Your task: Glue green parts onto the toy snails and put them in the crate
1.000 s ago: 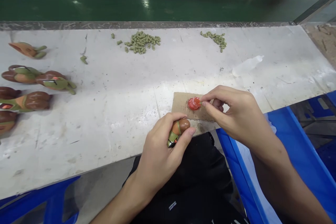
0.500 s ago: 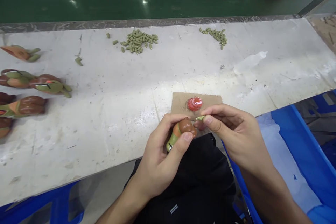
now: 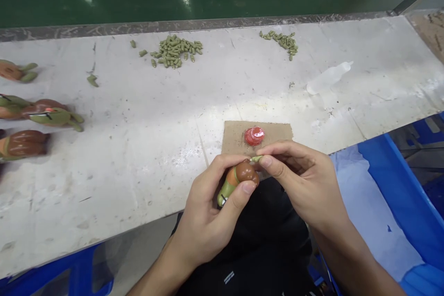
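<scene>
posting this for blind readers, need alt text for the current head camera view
The left hand holds a brown, orange and green figurine while the right hand pinches a small green piece close to it. Behind, a shiny red object lies on cardboard on a white table.

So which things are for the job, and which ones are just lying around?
Seem to belong to the job:
- figure in the left hand
- green bit in the right hand
- red blob on cardboard, close by
- probably the green piles and other figures

Maybe just lying around:
- clear bottle, untouched
- curved green scrap, off alone
</scene>
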Demonstrator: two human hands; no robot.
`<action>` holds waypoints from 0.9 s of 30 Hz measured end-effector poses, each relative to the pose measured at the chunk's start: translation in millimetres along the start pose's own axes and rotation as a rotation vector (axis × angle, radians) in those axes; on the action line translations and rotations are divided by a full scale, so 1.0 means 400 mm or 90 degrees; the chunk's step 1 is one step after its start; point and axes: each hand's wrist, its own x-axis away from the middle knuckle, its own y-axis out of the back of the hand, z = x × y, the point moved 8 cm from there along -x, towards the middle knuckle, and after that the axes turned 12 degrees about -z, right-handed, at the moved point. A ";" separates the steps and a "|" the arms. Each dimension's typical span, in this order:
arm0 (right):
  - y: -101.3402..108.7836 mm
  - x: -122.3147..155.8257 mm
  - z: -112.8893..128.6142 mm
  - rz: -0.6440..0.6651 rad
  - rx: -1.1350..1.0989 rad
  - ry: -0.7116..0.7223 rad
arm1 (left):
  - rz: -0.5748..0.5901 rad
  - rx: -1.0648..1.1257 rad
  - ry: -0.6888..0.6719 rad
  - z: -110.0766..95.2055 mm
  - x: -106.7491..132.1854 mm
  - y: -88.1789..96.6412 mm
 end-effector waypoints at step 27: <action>0.009 -0.157 0.156 -0.160 0.343 0.324 | -0.130 0.086 0.183 0.055 -0.002 0.031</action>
